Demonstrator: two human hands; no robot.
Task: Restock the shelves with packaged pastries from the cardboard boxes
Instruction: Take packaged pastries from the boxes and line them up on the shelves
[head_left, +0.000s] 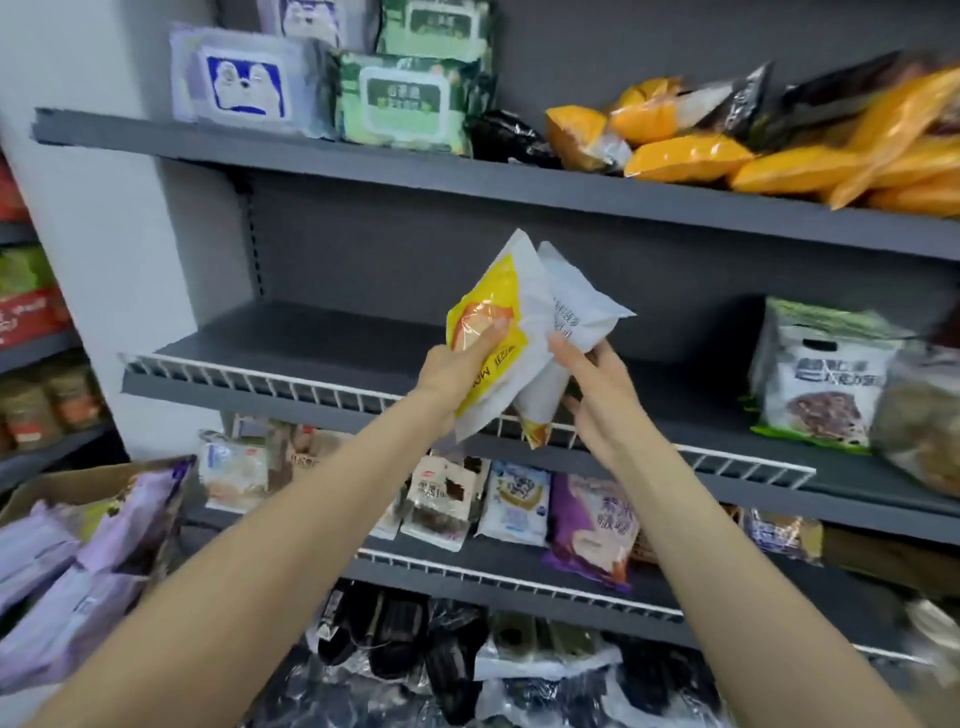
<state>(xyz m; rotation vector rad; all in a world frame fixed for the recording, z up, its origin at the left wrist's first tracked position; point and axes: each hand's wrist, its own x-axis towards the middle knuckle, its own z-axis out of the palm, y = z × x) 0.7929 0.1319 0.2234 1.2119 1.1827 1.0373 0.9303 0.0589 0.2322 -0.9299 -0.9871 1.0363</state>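
Head view: left hand (457, 371) clamps a yellow-and-white pastry packet (501, 332), thumb on the clear window, fingers behind. Packet long axis runs steeply, top corner pointing up and slightly right, bottom corner down-left below the grip. Right hand (597, 387) just beside it, fingers partly curled around a second white packet (576, 312) (print side out, orange tip hanging below the hand); its top points up-left and overlaps the first packet. Both packets are held in the air in front of the grey middle shelf (291, 332), above its white wire rail (270, 376).

Behind and left of the grip the shelf board is bare. Well right of the grip stands a green-and-white snack bag (821, 374). Above the grip, on the upper shelf: wet-wipe packs (405, 98) to the left, orange bags (727, 156) to the right. Below the grip, assorted pastry packets (519, 501) on the lower shelf, including a purple one (589, 525). Far down-left, an open cardboard box (78, 486) of lilac packets (104, 545). Nothing stands between the hands and the shelf except the rail.
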